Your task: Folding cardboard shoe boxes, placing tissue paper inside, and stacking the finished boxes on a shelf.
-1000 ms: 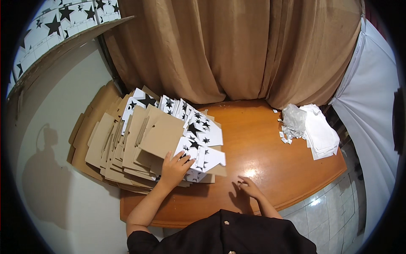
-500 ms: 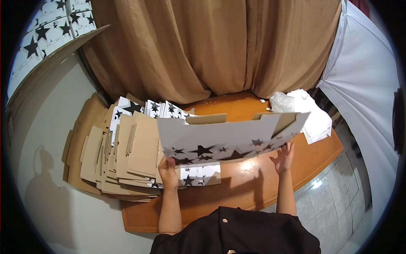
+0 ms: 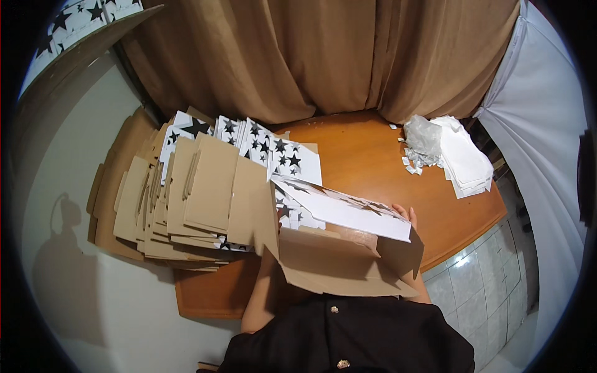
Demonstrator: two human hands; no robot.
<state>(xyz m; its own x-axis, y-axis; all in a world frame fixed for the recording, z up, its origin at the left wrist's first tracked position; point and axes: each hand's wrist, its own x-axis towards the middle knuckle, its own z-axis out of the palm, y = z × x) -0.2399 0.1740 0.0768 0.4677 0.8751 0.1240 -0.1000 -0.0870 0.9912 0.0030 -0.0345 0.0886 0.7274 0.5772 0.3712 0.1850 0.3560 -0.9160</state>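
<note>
A partly folded cardboard box [image 3: 336, 264] is held up in front of me. Its inside is plain brown, and its white outer face carries black stars. Fingers of my right hand [image 3: 405, 213] curl over the far right edge of its white panel. My left hand [image 3: 279, 219] is at the box's left side, nearly all hidden behind a brown flap; only a bit of finger shows. Directly left of the box lies a stack of flat brown cardboard blanks [image 3: 211, 180], which the left flap overlaps in view. Star-printed white cardboard pieces [image 3: 292, 158] lie behind it.
An orange-brown wooden table [image 3: 354, 146] carries everything. On its right are a crumpled clear plastic bag [image 3: 423, 137], small white bits [image 3: 410, 163] and a pile of white sheets [image 3: 463, 155]. A brown curtain [image 3: 311, 56] hangs behind; a shelf [image 3: 93, 46] juts out upper left.
The cardboard has come closer to my body and tipped, so its brown inside now faces up with panels bent. Both hands moved with it; my left hand became mostly hidden. The view shifted slightly.
</note>
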